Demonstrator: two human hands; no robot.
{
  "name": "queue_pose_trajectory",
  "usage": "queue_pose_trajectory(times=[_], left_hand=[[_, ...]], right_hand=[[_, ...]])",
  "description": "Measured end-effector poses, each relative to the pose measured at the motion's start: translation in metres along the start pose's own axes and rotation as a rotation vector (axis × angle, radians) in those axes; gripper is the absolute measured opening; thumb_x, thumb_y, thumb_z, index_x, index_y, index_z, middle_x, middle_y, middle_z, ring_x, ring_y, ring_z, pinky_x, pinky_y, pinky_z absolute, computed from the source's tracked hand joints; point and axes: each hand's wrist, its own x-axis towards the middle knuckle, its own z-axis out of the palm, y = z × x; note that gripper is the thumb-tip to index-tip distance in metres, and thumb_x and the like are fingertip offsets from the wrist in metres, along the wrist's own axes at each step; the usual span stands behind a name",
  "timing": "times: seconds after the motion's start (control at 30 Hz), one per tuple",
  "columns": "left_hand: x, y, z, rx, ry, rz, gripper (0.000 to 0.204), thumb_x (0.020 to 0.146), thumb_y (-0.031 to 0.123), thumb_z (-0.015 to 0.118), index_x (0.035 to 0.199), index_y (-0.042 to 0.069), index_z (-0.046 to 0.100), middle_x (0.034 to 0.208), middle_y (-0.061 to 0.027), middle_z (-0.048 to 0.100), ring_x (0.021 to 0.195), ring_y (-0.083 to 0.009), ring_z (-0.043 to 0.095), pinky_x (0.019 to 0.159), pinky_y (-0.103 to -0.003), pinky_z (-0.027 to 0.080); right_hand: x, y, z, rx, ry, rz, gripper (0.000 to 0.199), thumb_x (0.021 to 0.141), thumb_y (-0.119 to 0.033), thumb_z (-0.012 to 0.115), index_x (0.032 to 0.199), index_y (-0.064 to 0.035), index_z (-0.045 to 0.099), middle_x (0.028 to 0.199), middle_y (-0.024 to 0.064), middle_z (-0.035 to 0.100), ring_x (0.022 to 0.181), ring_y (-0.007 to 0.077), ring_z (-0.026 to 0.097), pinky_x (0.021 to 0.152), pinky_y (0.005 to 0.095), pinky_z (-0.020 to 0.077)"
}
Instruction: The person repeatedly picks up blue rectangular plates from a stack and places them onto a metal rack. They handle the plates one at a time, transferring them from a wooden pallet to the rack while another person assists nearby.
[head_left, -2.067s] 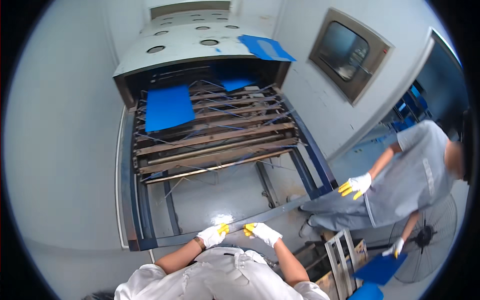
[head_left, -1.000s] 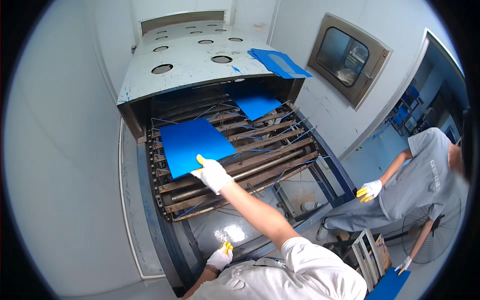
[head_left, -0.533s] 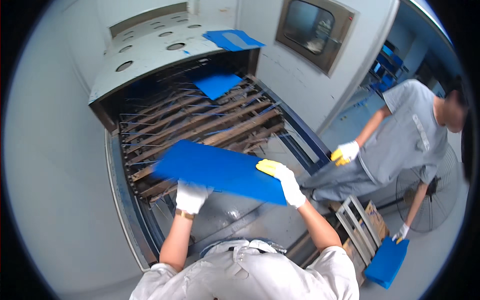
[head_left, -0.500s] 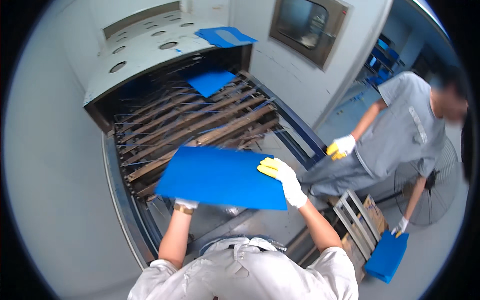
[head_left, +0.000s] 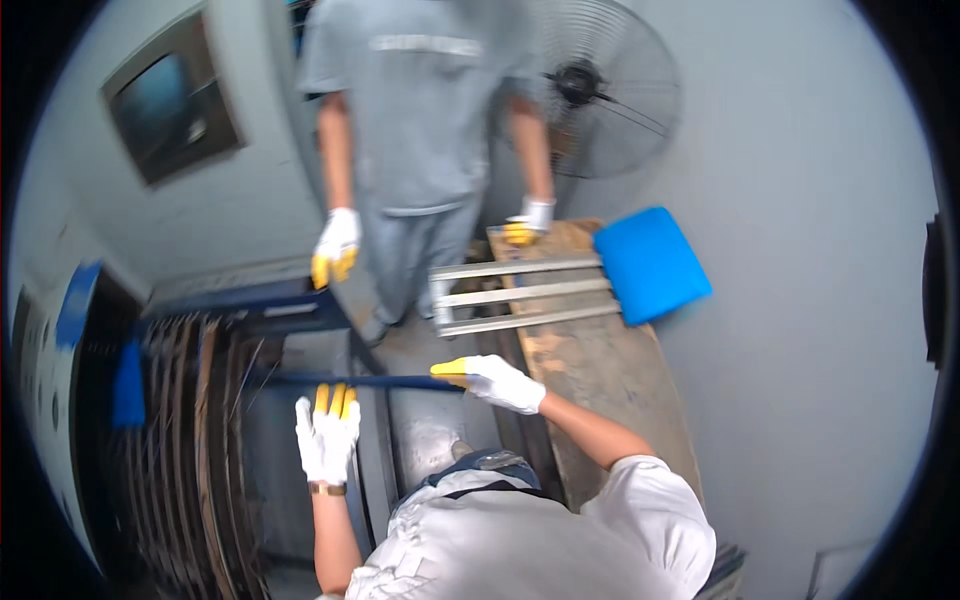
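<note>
A thin blue sheet (head_left: 390, 381) is tilted nearly edge-on in front of me, showing as a dark narrow strip. Its right end is in the grip of my right hand (head_left: 500, 384), which wears a white glove with yellow fingertips. My left hand (head_left: 328, 440), gloved alike, is open with its palm toward me and its fingers stretched toward the sheet's near edge. Its fingertips seem to touch the sheet; the exact contact is too blurred to tell.
A person in grey (head_left: 420, 110) with gloved hands stands opposite me. At the right, a wooden bench (head_left: 590, 375) carries a metal slatted frame (head_left: 530, 296) and a blue stack (head_left: 652, 266). A slatted conveyor (head_left: 205, 440) runs at the left with another blue sheet (head_left: 128, 385). Behind stands a fan (head_left: 620, 100).
My view has swung right, from the conveyor toward the bench. The sheet has gone from broad face to nearly edge-on. My left hand shows more fully. The other person's hand has left the blue stack.
</note>
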Motion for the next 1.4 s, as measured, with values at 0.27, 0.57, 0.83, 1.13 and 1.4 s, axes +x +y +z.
queue_pose_trajectory(times=[0.27,0.57,0.83,1.13,1.4], left_hand=[[0.048,-0.111,-0.028,0.099,0.255,-0.356,0.036,0.084,0.032,0.046,0.106,0.005,0.045,0.110,-0.0122,0.047,0.099,-0.0266,0.047,0.082,-0.039,0.042],[0.041,-0.133,-0.075,0.183,0.426,-0.336,0.032,0.083,0.032,0.047,0.099,0.005,0.049,0.104,-0.0105,0.052,0.094,-0.0247,0.050,0.077,-0.038,0.044],[0.047,-0.141,-0.082,0.169,0.433,-0.281,0.031,0.083,0.032,0.047,0.100,0.006,0.049,0.104,-0.0089,0.052,0.097,-0.0236,0.049,0.079,-0.038,0.044],[0.042,-0.149,-0.088,0.185,0.487,-0.306,0.031,0.083,0.033,0.046,0.098,0.006,0.050,0.103,-0.0085,0.053,0.095,-0.0234,0.050,0.078,-0.039,0.044],[0.034,-0.144,-0.108,0.151,0.501,-0.338,0.028,0.084,0.031,0.045,0.095,0.007,0.051,0.100,-0.0072,0.054,0.093,-0.0216,0.051,0.076,-0.037,0.045]], right_hand=[[-0.104,0.125,-0.101,0.116,0.612,0.520,0.023,0.078,-0.020,0.057,0.068,0.0004,0.057,0.056,0.0018,0.054,0.049,0.0109,0.052,0.040,0.0258,0.0379],[-0.145,0.267,-0.243,-0.239,1.285,0.714,0.019,0.080,-0.018,0.050,0.073,0.0000,0.052,0.059,0.0112,0.054,0.052,0.0195,0.053,0.043,0.0323,0.0407],[-0.157,0.354,-0.291,-0.411,1.103,0.831,0.015,0.080,-0.020,0.052,0.079,-0.0047,0.049,0.056,0.0088,0.049,0.046,0.0223,0.049,0.039,0.0338,0.0381],[-0.191,0.388,-0.282,-0.480,0.985,0.870,0.015,0.072,-0.017,0.059,0.081,-0.0047,0.058,0.069,0.0100,0.060,0.060,0.0248,0.057,0.054,0.0309,0.0451],[-0.179,0.303,-0.257,0.382,0.734,1.178,0.029,0.084,-0.031,0.049,0.077,-0.0034,0.054,0.067,0.0105,0.057,0.056,0.0207,0.057,0.046,0.0335,0.0472]])
